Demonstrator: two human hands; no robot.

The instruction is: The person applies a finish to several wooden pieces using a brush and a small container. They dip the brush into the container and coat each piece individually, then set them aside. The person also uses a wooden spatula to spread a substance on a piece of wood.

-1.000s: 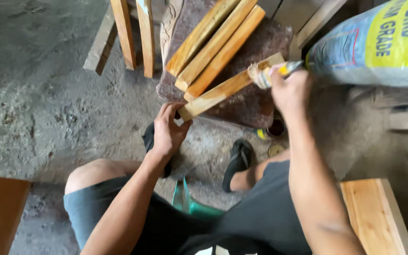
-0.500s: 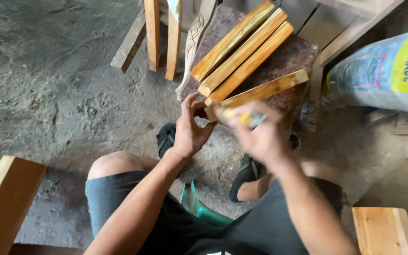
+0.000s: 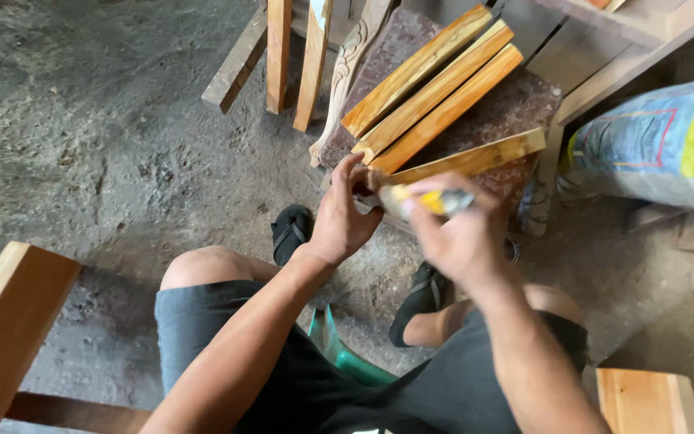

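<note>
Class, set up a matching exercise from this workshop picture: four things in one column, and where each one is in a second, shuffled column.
1. left hand
2. right hand
3. printed sack
4. three stacked wooden slats

a. lying against the right edge
b. gripping the near end of a wooden slat
c. holding a yellow-handled tool
d. side by side on the brown board

Pairs: 1-b, 2-c, 3-a, 4-d

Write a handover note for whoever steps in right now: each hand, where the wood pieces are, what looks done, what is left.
Left hand: grips the near end of the wooden slat, steadying it on the reddish-brown board.
Right hand: fingers closed on a yellow-handled tool, held at the slat's near end.
Three finished-looking slats lie side by side on the same board, beyond the one in hand.
Done: cannot tell how much of this slat is worked.
Left: probably the slat in hand; other wood pieces lean further out.
</note>
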